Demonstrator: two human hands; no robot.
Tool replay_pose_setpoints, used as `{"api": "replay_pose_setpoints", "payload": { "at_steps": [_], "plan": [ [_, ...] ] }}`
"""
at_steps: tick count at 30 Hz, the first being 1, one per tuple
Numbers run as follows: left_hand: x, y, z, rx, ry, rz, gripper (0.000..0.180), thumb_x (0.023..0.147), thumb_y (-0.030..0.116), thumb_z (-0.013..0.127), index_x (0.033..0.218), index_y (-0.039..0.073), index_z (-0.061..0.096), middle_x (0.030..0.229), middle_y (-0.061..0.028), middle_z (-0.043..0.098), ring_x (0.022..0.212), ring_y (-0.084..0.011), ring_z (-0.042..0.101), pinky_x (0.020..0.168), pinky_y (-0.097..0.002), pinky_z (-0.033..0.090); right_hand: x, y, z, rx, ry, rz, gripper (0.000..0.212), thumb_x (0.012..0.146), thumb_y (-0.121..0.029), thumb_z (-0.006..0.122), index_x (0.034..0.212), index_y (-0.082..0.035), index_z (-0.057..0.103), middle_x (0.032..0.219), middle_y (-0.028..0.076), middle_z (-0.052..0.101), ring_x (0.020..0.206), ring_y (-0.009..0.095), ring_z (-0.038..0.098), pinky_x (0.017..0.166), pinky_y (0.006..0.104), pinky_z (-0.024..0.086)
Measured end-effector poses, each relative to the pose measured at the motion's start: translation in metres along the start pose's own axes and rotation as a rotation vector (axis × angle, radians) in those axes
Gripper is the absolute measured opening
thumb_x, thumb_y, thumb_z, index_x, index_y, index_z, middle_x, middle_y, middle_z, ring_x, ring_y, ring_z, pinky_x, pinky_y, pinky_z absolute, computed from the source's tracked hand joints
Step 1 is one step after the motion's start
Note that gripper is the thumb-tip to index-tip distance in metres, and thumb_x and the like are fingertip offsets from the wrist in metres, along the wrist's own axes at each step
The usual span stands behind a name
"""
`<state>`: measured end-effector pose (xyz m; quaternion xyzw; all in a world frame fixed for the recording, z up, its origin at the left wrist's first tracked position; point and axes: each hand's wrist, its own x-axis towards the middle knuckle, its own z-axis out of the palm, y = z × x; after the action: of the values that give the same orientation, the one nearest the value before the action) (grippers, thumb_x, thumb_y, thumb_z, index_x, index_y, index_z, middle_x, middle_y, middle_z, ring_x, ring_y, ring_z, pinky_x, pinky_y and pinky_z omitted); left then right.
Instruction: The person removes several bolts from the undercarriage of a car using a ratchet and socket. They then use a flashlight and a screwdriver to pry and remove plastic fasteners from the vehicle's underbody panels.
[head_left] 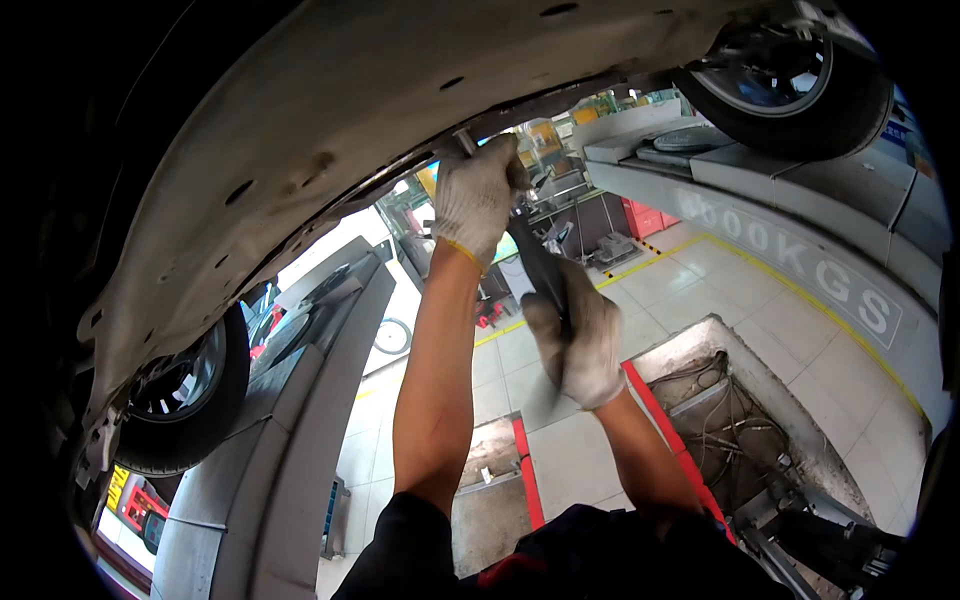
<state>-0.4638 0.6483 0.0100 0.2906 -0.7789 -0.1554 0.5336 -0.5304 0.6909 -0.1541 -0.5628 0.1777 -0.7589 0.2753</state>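
Overhead, we see a car's pale underbody (290, 120) spanning the view, with a wheel (185, 390) at far left beside a grey lift platform (315, 410). Next, our gloved left hand (476, 200) is raised to the underbody's edge, its fingers closed around the upper end of a black tool (540, 265); a short metal cylinder (465, 141) shows above the glove, reaching toward the underbody. The tool slants down rightward between our hands, over the tiled floor. Lower down, our gloved right hand (594, 345), slightly blurred, is clamped on the tool's handle. Farther right, we have a recessed pit (795, 420) with loose cables (735, 425) inside, then another platform (760, 235) beneath a second wheel (785, 100).
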Motion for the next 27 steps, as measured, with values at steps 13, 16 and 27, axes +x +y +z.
{"api": "replay_pose_setpoints", "payload": {
  "at_steps": [13, 16, 27],
  "plan": [
    [0.010, 0.001, 0.001, 0.093, 0.012, 0.041, 0.030, 0.097, 0.024, 0.055, 0.091, 0.000, 0.071, 0.068, -0.0071, 0.063, 0.062, -0.0150, 0.055, 0.063, -0.0311, 0.046, 0.006, 0.012, -0.012, 0.173, 0.010, 0.139, 0.041, 0.102, -0.041, 0.052, 0.107, -0.002, 0.066, 0.065, 0.001, 0.064, 0.061, 0.021, 0.064, 0.056, 0.0336, 0.050],
    [0.003, 0.005, 0.000, -0.145, 0.054, -0.038, 0.034, 0.095, 0.029, 0.059, 0.082, -0.001, 0.069, 0.066, -0.0081, 0.063, 0.061, -0.0157, 0.055, 0.062, -0.0325, 0.044, -0.001, -0.008, -0.001, -0.342, 0.102, -0.178, 0.035, 0.102, -0.034, 0.055, 0.113, -0.002, 0.064, 0.076, 0.002, 0.065, 0.068, 0.016, 0.063, 0.061, 0.0330, 0.050],
    [0.018, -0.014, 0.001, 0.092, 0.026, 0.176, 0.029, 0.096, 0.024, 0.058, 0.087, 0.000, 0.072, 0.067, -0.0083, 0.064, 0.064, -0.0151, 0.057, 0.062, -0.0331, 0.045, 0.006, 0.015, -0.004, -0.188, -0.021, -0.277, 0.046, 0.104, -0.047, 0.046, 0.111, -0.003, 0.058, 0.077, 0.006, 0.066, 0.055, 0.023, 0.062, 0.055, 0.0366, 0.050]
  ]
}}
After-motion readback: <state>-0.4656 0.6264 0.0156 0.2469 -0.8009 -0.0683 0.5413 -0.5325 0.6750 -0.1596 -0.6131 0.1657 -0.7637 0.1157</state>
